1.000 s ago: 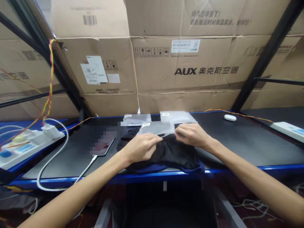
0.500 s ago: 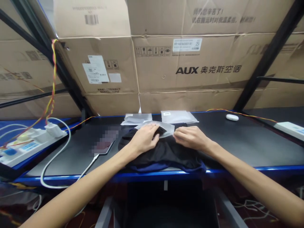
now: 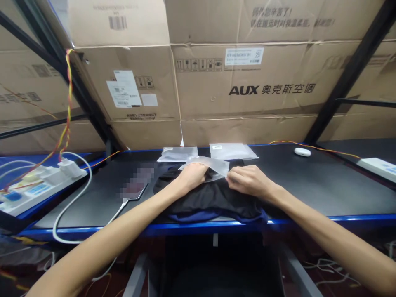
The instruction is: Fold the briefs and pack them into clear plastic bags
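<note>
Tabletop point(image 3: 324, 185) — right grip point(image 3: 246, 180) pinches pouch point(image 3: 218, 166).

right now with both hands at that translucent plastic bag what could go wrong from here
The translucent plastic bag might tear or crease: the right hand pinches its edge, with the left hand partly under or inside it. The left forearm crosses in front of the white charging cable, so could snag it and tug the slim rectangular phone. The crumpled black-and-blue cloth reaches the table's blue front edge and might slip off.
</note>
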The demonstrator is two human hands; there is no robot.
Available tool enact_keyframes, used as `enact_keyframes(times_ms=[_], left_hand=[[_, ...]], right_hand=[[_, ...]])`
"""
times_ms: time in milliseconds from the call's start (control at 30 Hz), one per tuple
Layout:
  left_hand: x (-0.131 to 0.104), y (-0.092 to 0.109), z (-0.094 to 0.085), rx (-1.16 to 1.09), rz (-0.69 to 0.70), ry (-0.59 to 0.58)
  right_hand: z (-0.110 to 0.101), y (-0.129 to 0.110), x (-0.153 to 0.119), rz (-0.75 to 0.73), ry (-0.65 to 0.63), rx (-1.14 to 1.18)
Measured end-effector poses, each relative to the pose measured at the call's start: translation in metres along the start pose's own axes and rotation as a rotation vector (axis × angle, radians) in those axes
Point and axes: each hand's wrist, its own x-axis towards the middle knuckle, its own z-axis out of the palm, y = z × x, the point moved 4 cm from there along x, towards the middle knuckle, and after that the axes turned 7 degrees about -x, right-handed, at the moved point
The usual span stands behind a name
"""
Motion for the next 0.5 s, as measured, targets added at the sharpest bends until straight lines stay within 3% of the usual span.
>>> enact_keyframes(times_ms=[133,267,500], left_hand=[[-0.008,0.009,-0.018,-0.09,0.172,-0.016],[-0.031,0.013,-0.035,-0.206,0.365,-0.001],[-0.066,0.012,-0.031,-0.288,0.489,-0.186]], right_hand=[[0.003,0.011,-0.005,0.05,-0.026,-0.022],[0.006,0.021,-0.011,0.078,-0.084,-0.029],[0.009,0.023,-0.013,0.117,-0.192,-0.014]])
